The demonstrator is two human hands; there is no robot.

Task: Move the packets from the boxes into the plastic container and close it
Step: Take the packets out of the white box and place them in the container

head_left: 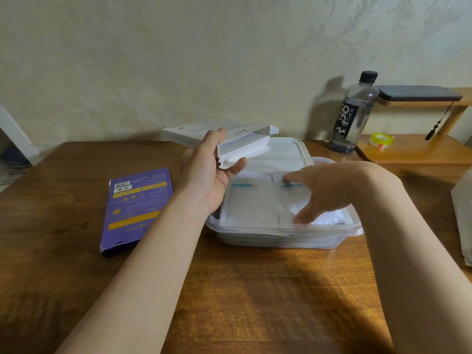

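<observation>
Only one view is given. The scene is seen from a camera worn on the head, above the near side of the table (242,290). It is pointed forward and down. The left hand (212,175), with a white box (245,146), and the right hand (327,190) are seen close up. The wall (153,60) is seen farther back.

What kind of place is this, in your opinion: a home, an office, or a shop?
Most likely a room in a home: a wooden table against patterned wallpaper, a water bottle, and a small wooden shelf holding a phone and a tape roll.
</observation>
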